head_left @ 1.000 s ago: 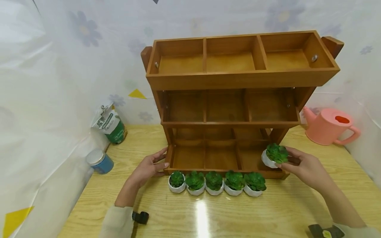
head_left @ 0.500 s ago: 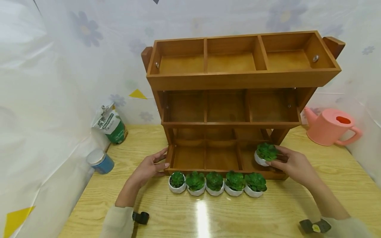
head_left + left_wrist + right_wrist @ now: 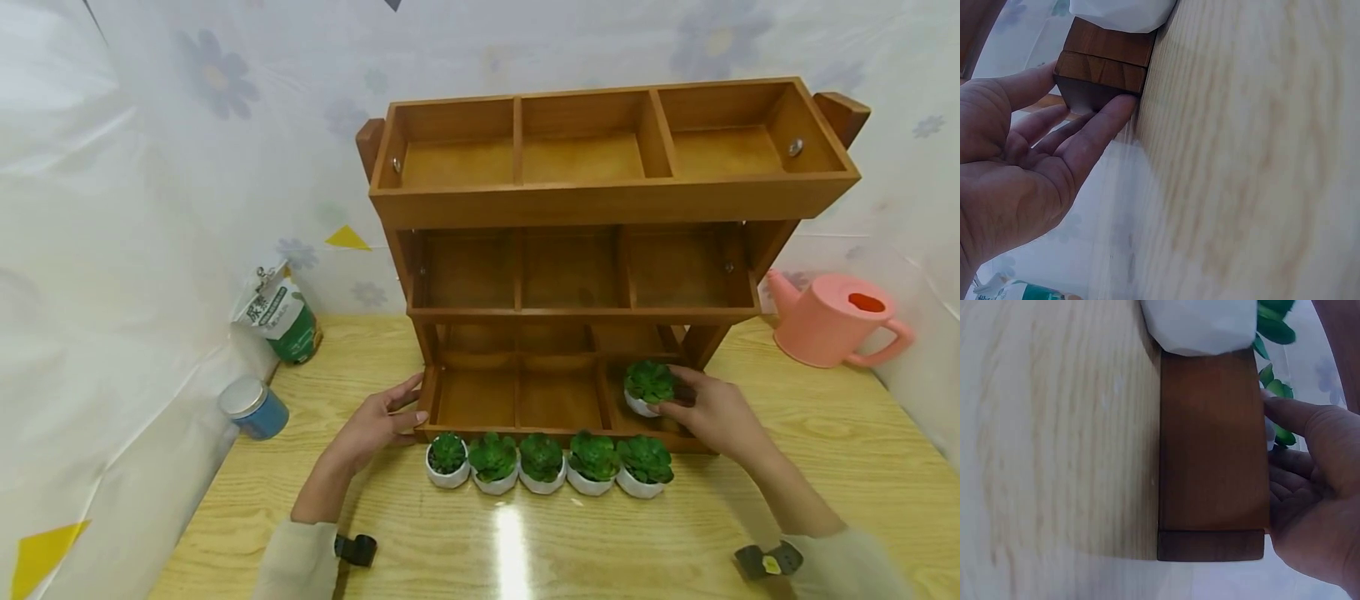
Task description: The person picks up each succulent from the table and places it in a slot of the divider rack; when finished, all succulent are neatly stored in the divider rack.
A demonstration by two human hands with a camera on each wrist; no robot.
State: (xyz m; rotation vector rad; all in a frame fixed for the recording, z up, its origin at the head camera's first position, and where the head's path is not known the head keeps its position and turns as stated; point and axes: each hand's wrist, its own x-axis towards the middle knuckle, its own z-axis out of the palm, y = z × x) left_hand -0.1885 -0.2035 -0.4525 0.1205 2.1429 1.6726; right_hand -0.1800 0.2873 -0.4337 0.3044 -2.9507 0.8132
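Note:
My right hand [image 3: 712, 412] pinches a small potted succulent [image 3: 649, 382] by its white faceted pot, inside the lower right compartment of a tiered wooden shelf [image 3: 615, 202]. The right wrist view shows this plant only partly, behind the shelf's brown front board [image 3: 1213, 444]. My left hand [image 3: 375, 425] touches the left end of the bottom tier. In the left wrist view, its thumb and extended fingers lie against the wooden end [image 3: 1100, 72]. A row of several more succulents in white pots [image 3: 542, 462] stands on the table along the shelf's front.
A pink watering can [image 3: 832, 321] stands to the shelf's right. On the left are a clipped green and white bag [image 3: 283, 317] and a blue jar with a silver lid [image 3: 253, 408]. All stand on a wooden table [image 3: 420, 542] before flowered sheeting.
My right hand has carried the succulent leftward from the shelf's right end, further into the lower right compartment. The left hand has kept its place.

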